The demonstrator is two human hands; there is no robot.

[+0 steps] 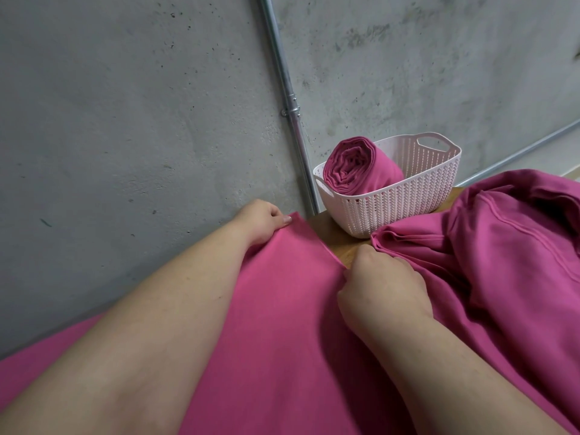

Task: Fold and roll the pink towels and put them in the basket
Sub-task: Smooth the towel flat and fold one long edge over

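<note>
A pink towel (282, 324) lies spread flat in front of me, running from the near edge to the wall. My left hand (262, 221) pinches its far left corner beside the wall. My right hand (379, 281) grips the towel's far right corner, fingers curled over the hem. A pale pink plastic basket (405, 196) stands on the table beyond my hands, holding one rolled pink towel (361, 166) that leans on its left rim. A heap of crumpled pink towels (502, 233) lies to the right, touching the basket's front.
A wooden table (339, 240) shows between the spread towel and the basket. A grey concrete wall (141, 120) rises directly behind the table's far edge, with a metal conduit pipe (290, 102) running down it beside the basket.
</note>
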